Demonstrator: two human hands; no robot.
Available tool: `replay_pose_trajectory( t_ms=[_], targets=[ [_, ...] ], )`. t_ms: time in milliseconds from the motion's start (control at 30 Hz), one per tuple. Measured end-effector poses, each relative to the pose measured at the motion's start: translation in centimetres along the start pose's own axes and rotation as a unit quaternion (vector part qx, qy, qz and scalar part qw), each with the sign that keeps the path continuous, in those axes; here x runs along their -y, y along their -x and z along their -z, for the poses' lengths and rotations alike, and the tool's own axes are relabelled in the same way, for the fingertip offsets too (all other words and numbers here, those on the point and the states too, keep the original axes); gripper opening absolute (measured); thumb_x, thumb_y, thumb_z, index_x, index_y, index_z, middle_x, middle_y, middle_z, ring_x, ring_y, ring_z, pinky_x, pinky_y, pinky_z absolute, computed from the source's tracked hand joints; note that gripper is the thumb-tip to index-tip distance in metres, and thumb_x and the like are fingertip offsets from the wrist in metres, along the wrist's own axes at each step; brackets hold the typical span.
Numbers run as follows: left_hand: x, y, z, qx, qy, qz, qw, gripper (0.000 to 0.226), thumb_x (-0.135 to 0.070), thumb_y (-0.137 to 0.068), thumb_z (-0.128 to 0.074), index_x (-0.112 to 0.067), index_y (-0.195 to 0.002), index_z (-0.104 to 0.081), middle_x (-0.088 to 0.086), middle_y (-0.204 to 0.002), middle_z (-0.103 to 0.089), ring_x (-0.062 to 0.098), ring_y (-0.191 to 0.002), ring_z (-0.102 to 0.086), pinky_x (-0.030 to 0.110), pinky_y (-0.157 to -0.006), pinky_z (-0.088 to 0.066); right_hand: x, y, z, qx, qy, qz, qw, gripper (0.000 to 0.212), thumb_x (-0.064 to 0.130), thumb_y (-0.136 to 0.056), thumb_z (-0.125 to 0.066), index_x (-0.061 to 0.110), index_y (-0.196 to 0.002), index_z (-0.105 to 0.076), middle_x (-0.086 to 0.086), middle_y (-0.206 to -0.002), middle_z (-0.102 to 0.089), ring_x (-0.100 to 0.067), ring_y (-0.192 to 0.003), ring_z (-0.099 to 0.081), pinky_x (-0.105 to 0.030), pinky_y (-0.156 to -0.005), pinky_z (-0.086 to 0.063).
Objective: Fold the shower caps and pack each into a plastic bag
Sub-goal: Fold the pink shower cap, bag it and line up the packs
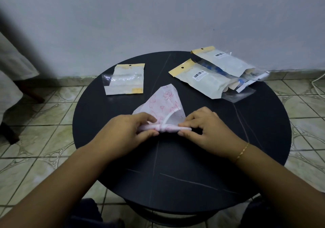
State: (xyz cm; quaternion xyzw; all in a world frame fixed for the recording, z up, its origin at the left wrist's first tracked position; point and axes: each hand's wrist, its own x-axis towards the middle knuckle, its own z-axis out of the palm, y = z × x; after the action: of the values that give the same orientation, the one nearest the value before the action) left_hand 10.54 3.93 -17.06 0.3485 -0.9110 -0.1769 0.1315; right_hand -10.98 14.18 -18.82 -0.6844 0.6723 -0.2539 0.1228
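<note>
thin pink-flowered shower cap [162,102], near edge rolled, pinched by left hand [130,131] and right hand [204,127].

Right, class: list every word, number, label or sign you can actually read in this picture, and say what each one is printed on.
No text can be read here.
Nearer packed bag: a white barcode sticker with small print, too small to read.
Farther packed bag: a barcode sticker, likewise too small.
Empty bag on the left: faint marks on its yellow header, blurred.
Shower cap: only a pink flower pattern, no words.
</note>
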Motion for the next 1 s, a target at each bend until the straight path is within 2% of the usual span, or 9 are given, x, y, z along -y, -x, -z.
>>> replay_pose_trajectory(
  t_ms=[100, 167, 267, 400, 600, 767, 833, 900, 1000],
  targets=[
    [0.2, 0.3, 0.0, -0.013, 0.027, 0.058, 0.998, 0.022, -0.059, -0.075, -0.06, -0.04, -0.086, -0.055, -0.022, -0.085, -0.064, -0.001, -0.082, -0.06, 0.025, -0.073, -0.05, 0.4, -0.2, 0.1, -0.025, -0.103, -0.057, 0.993, 0.01, 0.04, -0.081, -0.066, 0.044, -0.09, -0.065, 0.012, -0.086, -0.06, -0.008, -0.092, -0.052, -0.02, -0.085, -0.038],
    [0.2, 0.3, -0.1, -0.026, 0.051, 0.075, 0.996, 0.024, -0.06, -0.075, -0.059, -0.037, -0.083, -0.06, -0.019, -0.082, -0.066, -0.001, -0.08, -0.061, 0.025, -0.072, -0.05, 0.5, -0.5, 0.0, -0.048, -0.155, -0.084, 0.983, 0.007, 0.034, -0.079, -0.069, 0.039, -0.082, -0.064, 0.009, -0.076, -0.062, -0.004, -0.078, -0.055, -0.011, -0.071, -0.04],
    [0.3, 0.1, -0.2, -0.043, 0.098, 0.101, 0.989, 0.021, -0.054, -0.077, -0.063, -0.033, -0.079, -0.066, -0.018, -0.083, -0.067, -0.002, -0.081, -0.06, 0.024, -0.073, -0.049, 0.8, -1.1, -0.6, -0.067, -0.225, -0.132, 0.963, 0.007, 0.029, -0.078, -0.073, 0.028, -0.078, -0.066, 0.01, -0.053, -0.054, -0.001, -0.051, -0.046, -0.009, -0.051, -0.036],
    [0.4, -0.4, -0.4, -0.035, 0.114, 0.128, 0.985, 0.022, -0.051, -0.078, -0.065, -0.03, -0.075, -0.067, -0.018, -0.081, -0.065, -0.002, -0.076, -0.058, 0.022, -0.067, -0.046, 0.8, -2.0, -1.0, -0.079, -0.245, -0.181, 0.949, 0.014, 0.028, -0.075, -0.076, 0.022, -0.074, -0.064, 0.011, -0.042, -0.046, -0.001, -0.04, -0.039, -0.012, -0.045, -0.03],
    [0.5, -0.7, -0.6, -0.014, -0.016, 0.103, 0.994, 0.026, -0.053, -0.085, -0.054, -0.032, -0.09, -0.067, -0.016, -0.09, -0.06, 0.003, -0.089, -0.055, 0.029, -0.076, -0.047, 1.1, -2.7, -1.4, -0.074, -0.186, -0.209, 0.957, 0.016, 0.028, -0.077, -0.074, 0.023, -0.077, -0.06, 0.009, -0.059, -0.047, -0.004, -0.053, -0.042, -0.019, -0.051, -0.029],
    [1.1, -1.0, -1.0, -0.075, -0.079, -0.088, 0.99, 0.037, -0.04, -0.088, -0.048, -0.028, -0.121, -0.058, -0.007, -0.125, -0.055, 0.016, -0.11, -0.051, 0.041, -0.091, -0.046, 1.3, -2.5, -1.9, -0.06, -0.052, -0.142, 0.987, 0.013, 0.03, -0.084, -0.065, 0.029, -0.096, -0.06, 0.01, -0.079, -0.045, -0.012, -0.083, -0.049, -0.025, -0.072, -0.038],
    [1.1, -1.3, -1.4, 0.006, -0.089, -0.122, 0.989, 0.053, -0.039, -0.087, -0.029, -0.032, -0.135, -0.049, -0.002, -0.145, -0.044, 0.022, -0.131, -0.042, 0.044, -0.102, -0.04, 1.1, -2.5, -2.0, -0.061, -0.025, -0.103, 0.992, 0.014, 0.029, -0.086, -0.063, 0.029, -0.1, -0.066, 0.011, -0.086, -0.042, -0.011, -0.093, -0.044, -0.027, -0.084, -0.038],
    [1.0, -1.6, -1.5, 0.103, -0.095, -0.092, 0.986, 0.062, -0.042, -0.083, -0.012, -0.041, -0.143, -0.023, -0.008, -0.155, -0.021, 0.012, -0.144, -0.017, 0.036, -0.115, -0.019, 1.0, -2.4, -1.9, -0.055, 0.023, -0.063, 0.996, 0.018, 0.033, -0.089, -0.058, 0.029, -0.103, -0.068, 0.014, -0.095, -0.044, -0.007, -0.096, -0.037, -0.029, -0.091, -0.035],
    [1.5, -2.1, -1.3, 0.177, -0.11, -0.054, 0.977, 0.065, -0.041, -0.081, -0.008, -0.043, -0.146, -0.007, -0.018, -0.156, -0.006, -0.009, -0.137, 0.005, 0.024, -0.113, 0.006, 0.7, -2.0, -0.9, 0.012, 0.087, -0.008, 0.996, 0.042, 0.056, -0.087, -0.04, 0.035, -0.115, -0.063, 0.022, -0.106, -0.044, -0.003, -0.1, -0.028, -0.027, -0.089, -0.024]
  ],
)
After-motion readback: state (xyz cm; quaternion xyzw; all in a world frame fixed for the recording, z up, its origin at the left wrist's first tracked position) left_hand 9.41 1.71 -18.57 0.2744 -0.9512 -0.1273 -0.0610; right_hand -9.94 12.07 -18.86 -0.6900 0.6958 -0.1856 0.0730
